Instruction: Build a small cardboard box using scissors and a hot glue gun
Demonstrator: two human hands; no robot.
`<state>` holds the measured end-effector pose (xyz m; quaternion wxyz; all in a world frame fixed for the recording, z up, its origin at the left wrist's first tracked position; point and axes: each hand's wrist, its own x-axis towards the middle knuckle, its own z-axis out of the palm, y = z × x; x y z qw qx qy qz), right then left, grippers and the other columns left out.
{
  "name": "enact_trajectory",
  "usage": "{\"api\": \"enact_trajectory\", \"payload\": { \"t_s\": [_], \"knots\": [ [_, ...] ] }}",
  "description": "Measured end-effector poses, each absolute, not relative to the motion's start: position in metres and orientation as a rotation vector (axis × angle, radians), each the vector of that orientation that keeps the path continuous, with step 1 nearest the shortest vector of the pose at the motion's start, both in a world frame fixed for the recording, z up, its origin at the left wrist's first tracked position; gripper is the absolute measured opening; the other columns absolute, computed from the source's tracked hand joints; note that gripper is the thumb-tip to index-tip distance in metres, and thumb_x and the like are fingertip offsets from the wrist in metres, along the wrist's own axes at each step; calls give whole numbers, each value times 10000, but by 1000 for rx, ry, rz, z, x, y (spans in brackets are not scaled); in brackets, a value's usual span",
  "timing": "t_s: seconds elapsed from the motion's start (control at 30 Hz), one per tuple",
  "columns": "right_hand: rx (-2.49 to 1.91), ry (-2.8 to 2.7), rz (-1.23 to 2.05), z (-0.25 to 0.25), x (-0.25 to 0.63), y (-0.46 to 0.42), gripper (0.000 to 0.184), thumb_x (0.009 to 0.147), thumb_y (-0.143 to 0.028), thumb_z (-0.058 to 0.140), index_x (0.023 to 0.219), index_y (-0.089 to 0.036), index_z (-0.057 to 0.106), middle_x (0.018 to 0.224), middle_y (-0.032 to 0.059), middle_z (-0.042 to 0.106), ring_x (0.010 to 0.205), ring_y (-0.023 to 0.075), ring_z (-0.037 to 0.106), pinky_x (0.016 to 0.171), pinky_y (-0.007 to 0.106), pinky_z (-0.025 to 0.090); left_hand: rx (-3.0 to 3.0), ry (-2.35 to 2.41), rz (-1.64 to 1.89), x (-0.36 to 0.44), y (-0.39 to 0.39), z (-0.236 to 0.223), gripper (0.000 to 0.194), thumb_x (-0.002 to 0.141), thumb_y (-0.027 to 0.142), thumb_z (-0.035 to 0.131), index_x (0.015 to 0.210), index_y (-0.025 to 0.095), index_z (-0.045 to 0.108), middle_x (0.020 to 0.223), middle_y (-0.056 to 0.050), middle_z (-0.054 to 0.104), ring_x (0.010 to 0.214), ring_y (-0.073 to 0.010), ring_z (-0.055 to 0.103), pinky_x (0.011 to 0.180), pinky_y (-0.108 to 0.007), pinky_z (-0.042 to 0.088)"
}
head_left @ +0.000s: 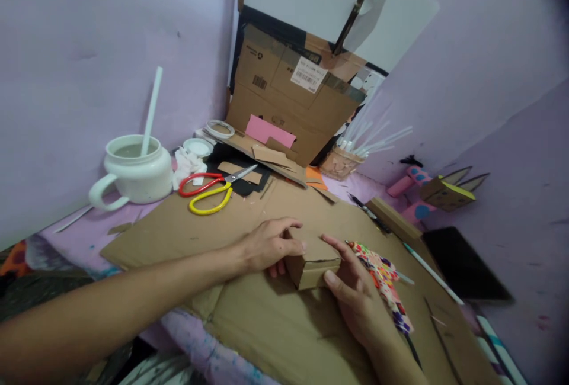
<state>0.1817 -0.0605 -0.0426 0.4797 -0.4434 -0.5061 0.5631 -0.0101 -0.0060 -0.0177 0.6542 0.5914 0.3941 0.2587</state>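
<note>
A small cardboard box rests on the large flat cardboard sheet, held from both sides. My left hand grips its left side, thumb on the top and fingers down along the side. On the right, my right hand has its thumb at the near corner and its index finger along the far top edge. Beside my right wrist lies a glue gun with a colourful flower pattern. Scissors with one red and one yellow handle lie open beyond my left hand.
A white mug with a white stick in it stands at the left. Cardboard scraps and a tape roll lie at the back, before an upright cardboard box. To the right are a pen and a dark tablet-like slab.
</note>
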Motion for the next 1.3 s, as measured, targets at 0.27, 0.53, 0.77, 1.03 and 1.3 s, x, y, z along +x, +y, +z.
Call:
{"api": "enact_trajectory", "payload": {
  "t_s": [0.27, 0.53, 0.77, 1.03, 1.3],
  "knots": [
    [-1084, -1301, 1267, -48, 182, -60, 512, 715, -385, 692, 1178, -279, 504, 1245, 87, 535, 1162, 299, 500, 915, 432, 440, 1396, 905, 622, -15, -8, -15, 634, 731, 350, 597, 1309, 158, 420, 644, 20, 551, 432, -96, 514, 357, -173, 399],
    [-1106, -1213, 1193, -43, 175, -58, 478, 708, -364, 707, 1127, -268, 500, 1220, 86, 535, 1188, 290, 481, 967, 433, 405, 1807, 940, 698, -19, -14, -11, 819, 642, 420, 719, 1341, 172, 371, 914, -57, 639, 765, -208, 591, 612, -274, 463],
    [-1210, -1343, 1033, -36, 171, -59, 421, 674, -311, 698, 1043, -259, 504, 1136, 64, 562, 1174, 246, 484, 929, 360, 434, 1827, 967, 759, -14, -14, -32, 941, 600, 236, 742, 1406, 212, 256, 1178, -114, 591, 1000, -281, 575, 838, -384, 457],
    [-1328, -1459, 956, -26, 171, -68, 535, 612, -224, 743, 1104, -252, 535, 1123, 70, 589, 921, 265, 606, 696, 359, 519, 2103, 1015, 610, -13, -20, -21, 861, 609, 202, 707, 1369, 211, 303, 1350, -111, 439, 1193, -318, 451, 1001, -438, 374],
    [-1639, -1607, 469, -12, 215, -91, 462, 686, -388, 678, 1130, -304, 581, 1230, 76, 583, 1138, 332, 511, 872, 485, 433, 2224, 1023, 619, -14, -22, -23, 825, 649, 192, 682, 1357, 236, 260, 1370, -98, 409, 1213, -291, 440, 1001, -436, 390]
  ]
}}
